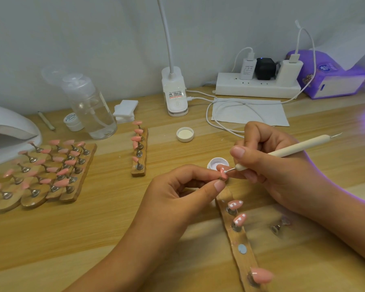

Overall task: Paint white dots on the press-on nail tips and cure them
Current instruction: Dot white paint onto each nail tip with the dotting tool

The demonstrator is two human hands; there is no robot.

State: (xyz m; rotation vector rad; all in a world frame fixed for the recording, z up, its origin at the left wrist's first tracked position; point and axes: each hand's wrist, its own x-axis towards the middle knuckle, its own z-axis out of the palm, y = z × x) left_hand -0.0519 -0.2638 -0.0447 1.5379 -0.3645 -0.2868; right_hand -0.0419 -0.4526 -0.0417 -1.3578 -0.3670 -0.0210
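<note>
My left hand [190, 184] pinches a small metal stand carrying a pink nail tip [223, 173]. My right hand [276, 165] grips a cream dotting tool [299, 146] like a pen, its metal point touching that tip. Just behind sits the small open pot of white gel [217, 162]. A wooden strip [240, 243] lies below my hands; two pink tips on it carry white dots [236, 204], [240, 219] and a plain pink tip [261, 275] stands near its front end. One loose metal stand [279, 227] lies to its right.
Several wooden strips of plain pink tips [49, 171] lie at the left, another strip [139, 150] in the middle. A white curing lamp [6, 131] stands far left, beside a pump bottle [91, 110]. The pot's lid [185, 134], clip lamp [174, 91], power strip [257, 85] and cables sit behind.
</note>
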